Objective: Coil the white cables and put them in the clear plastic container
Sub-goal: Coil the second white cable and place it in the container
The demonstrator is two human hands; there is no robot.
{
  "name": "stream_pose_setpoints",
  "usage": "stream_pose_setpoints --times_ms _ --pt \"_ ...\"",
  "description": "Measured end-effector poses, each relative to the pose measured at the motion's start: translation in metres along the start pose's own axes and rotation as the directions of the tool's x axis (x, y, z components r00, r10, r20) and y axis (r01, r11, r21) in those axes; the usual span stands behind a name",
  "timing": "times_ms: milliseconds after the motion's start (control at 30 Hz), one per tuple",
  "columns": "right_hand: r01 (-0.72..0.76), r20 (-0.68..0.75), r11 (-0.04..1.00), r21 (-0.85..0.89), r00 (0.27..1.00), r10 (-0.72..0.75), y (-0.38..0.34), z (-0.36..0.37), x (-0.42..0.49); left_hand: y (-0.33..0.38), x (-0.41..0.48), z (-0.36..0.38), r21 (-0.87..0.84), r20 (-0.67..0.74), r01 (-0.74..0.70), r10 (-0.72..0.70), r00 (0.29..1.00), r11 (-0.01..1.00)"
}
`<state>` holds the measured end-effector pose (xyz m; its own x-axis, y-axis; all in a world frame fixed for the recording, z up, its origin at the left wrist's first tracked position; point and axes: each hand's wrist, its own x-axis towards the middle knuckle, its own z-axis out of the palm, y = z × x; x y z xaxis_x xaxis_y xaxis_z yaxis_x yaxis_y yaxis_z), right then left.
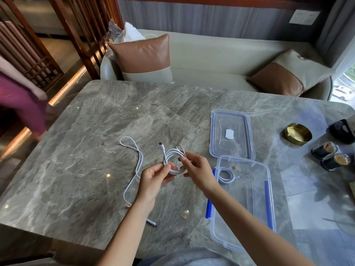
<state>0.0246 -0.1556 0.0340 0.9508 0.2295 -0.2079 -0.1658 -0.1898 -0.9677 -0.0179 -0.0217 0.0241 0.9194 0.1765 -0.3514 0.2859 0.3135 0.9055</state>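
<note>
Above the grey marble table, both hands hold a coiled white cable [173, 157], its plug end sticking up at the top left. My left hand [154, 176] pinches the coil's left side, and my right hand [197, 169] pinches its right side. A second white cable [134, 166] lies loose and uncoiled on the table to the left. The clear plastic container [269, 191] with blue clips stands open to the right, and a small coiled white cable [227, 174] lies in its far left corner.
The container's clear lid [247, 135] with a blue seal lies beyond the container. A brass dish [296, 133] and dark jars [330, 155] stand at the right. A pen [151, 222] lies near the front edge. A sofa with cushions sits behind the table [86, 131].
</note>
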Motion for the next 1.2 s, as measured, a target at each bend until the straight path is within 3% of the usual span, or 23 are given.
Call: stream_pose_setpoints --times_ms 133,367,433,500,567,600,667,700,800,967,1200 --pt "0.084 0.069 0.987 -0.140 0.995 -0.075 0.002 -0.007 0.001 0.004 0.002 -0.004 0.051 0.034 0.000 -0.001 0.999 0.999" --pt "-0.041 0.168 0.997 -0.070 0.984 0.053 0.003 -0.020 0.005 0.014 0.007 -0.014 0.302 0.188 -0.053 -0.005 0.982 0.952" --pt "-0.065 0.192 0.995 -0.074 0.978 0.078 0.001 -0.024 0.005 0.019 0.012 -0.020 0.339 0.161 -0.063 0.008 0.987 0.939" --pt "-0.087 0.239 0.993 -0.085 0.965 0.105 -0.001 -0.027 0.004 0.022 0.019 -0.027 0.355 0.071 -0.137 0.119 0.990 0.925" --pt "-0.095 0.318 0.988 -0.119 0.939 0.129 -0.003 -0.029 0.003 0.026 0.027 -0.032 0.497 0.077 -0.286 0.287 0.955 0.819" --pt "-0.096 0.364 0.985 -0.142 0.920 0.143 -0.005 -0.030 0.002 0.028 0.031 -0.035 0.605 0.154 -0.364 0.345 0.926 0.708" --pt "-0.093 0.447 0.976 -0.195 0.878 0.173 -0.007 -0.031 0.001 0.026 0.039 -0.038 0.743 0.390 -0.517 0.352 0.851 0.426" --pt "-0.088 0.477 0.971 -0.223 0.859 0.188 -0.008 -0.031 0.001 0.024 0.043 -0.038 0.754 0.472 -0.554 0.295 0.831 0.354" --pt "-0.066 0.508 0.954 -0.293 0.834 0.214 -0.011 -0.032 0.002 0.019 0.044 -0.037 0.762 0.454 -0.431 0.076 0.888 0.484" --pt "-0.066 0.448 0.934 -0.350 0.864 0.229 -0.012 -0.036 0.009 0.008 0.039 -0.046 0.764 0.279 -0.240 0.028 0.960 0.598" --pt "-0.032 0.371 0.926 -0.375 0.911 0.182 -0.009 -0.034 0.014 0.001 0.020 -0.047 0.465 0.174 0.052 -0.149 0.973 0.884"
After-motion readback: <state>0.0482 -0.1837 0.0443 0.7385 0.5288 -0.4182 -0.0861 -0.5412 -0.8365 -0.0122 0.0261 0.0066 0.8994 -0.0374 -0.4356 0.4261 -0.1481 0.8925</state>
